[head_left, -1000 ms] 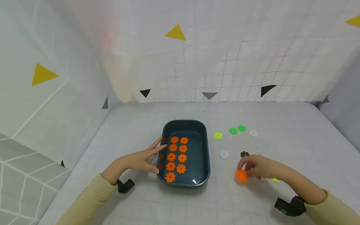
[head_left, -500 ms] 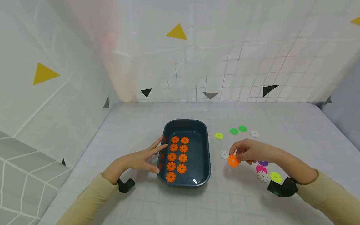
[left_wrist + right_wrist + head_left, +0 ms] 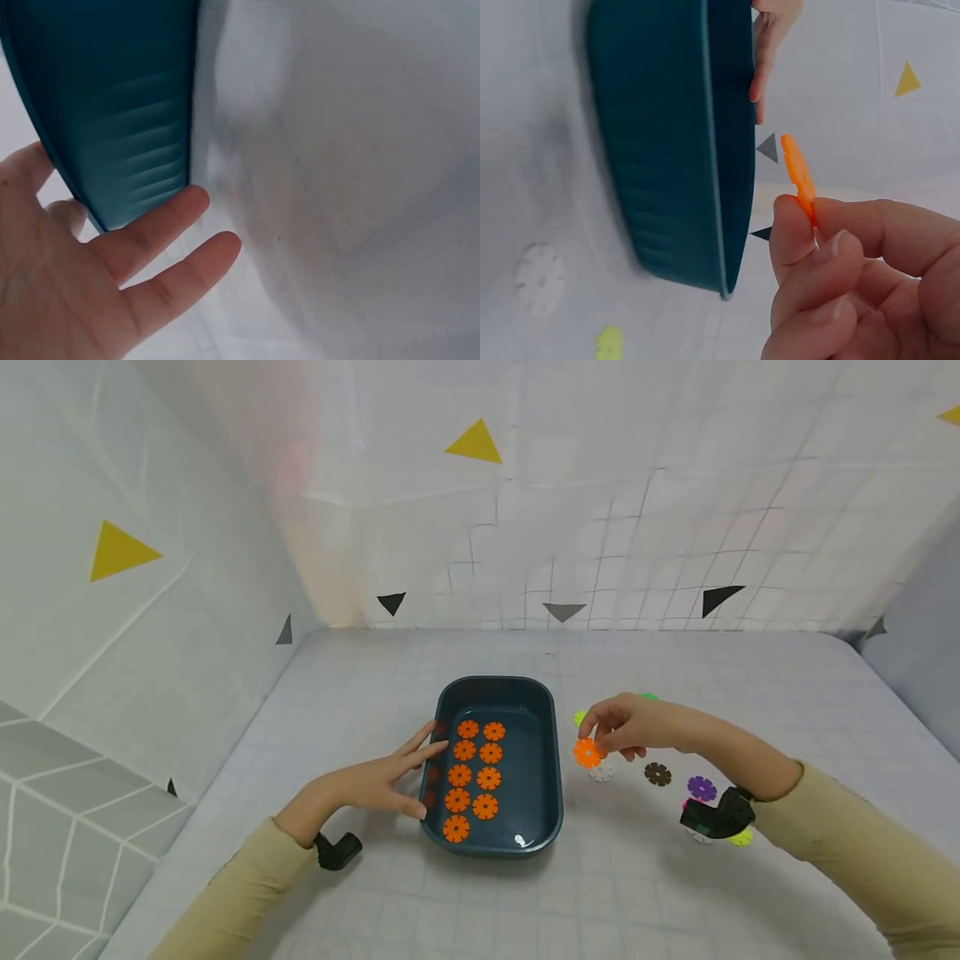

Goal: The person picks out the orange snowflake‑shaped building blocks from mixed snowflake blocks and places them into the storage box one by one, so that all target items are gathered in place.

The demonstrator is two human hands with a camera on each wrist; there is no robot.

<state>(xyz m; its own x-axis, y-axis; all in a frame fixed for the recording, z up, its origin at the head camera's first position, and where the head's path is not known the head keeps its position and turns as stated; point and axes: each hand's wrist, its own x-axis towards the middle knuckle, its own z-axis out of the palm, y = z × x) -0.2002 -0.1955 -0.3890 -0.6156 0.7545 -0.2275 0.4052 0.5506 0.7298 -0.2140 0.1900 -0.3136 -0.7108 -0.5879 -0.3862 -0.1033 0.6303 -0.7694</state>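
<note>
My right hand pinches an orange notched plastic disc between thumb and finger, just right of the dark teal tray. In the right wrist view the held disc appears edge-on, raised beside the tray's outer wall. My left hand rests at the tray's left rim with its fingers spread and fairly straight. The left wrist view has those fingers along the tray's outer side. Inside the tray, several orange discs lie flat in two columns on the left half.
To the tray's right, several other discs lie on the white cloth: a brown disc, a purple disc, a white disc and a yellow-green disc. My right hand and forearm partly cover others. White sheeting rises behind.
My right hand has carried the orange disc up and leftward from the near right toward the tray's right side, uncovering the brown and purple discs. My left hand has kept its place.
</note>
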